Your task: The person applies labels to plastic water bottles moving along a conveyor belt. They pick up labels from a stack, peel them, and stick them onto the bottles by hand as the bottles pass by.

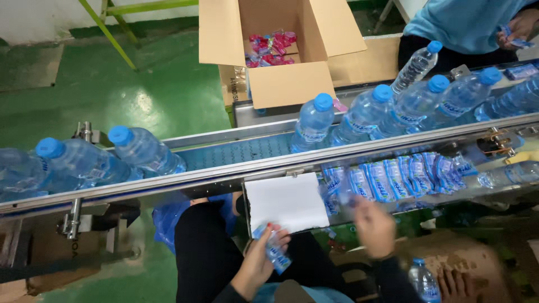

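Note:
My left hand [259,262] is low over my lap, shut on a small blue-and-white bottle label sleeve [277,255]. My right hand [375,227] is blurred, raised towards a row of several identical label sleeves [393,178] that stand on a shelf under the conveyor rail; its grip is unclear. A white sheet [286,202] lies on the shelf between my hands. On the conveyor belt [236,152] above, clear water bottles with blue caps pass: two at the left [143,148] and a crowded group at the right [365,115].
An open cardboard box [289,84] holding pink and red packets stands beyond the belt. A person in a light blue top [460,22] works at the top right, with labels in one hand. A small bottle [424,280] stands by a brown box at the lower right.

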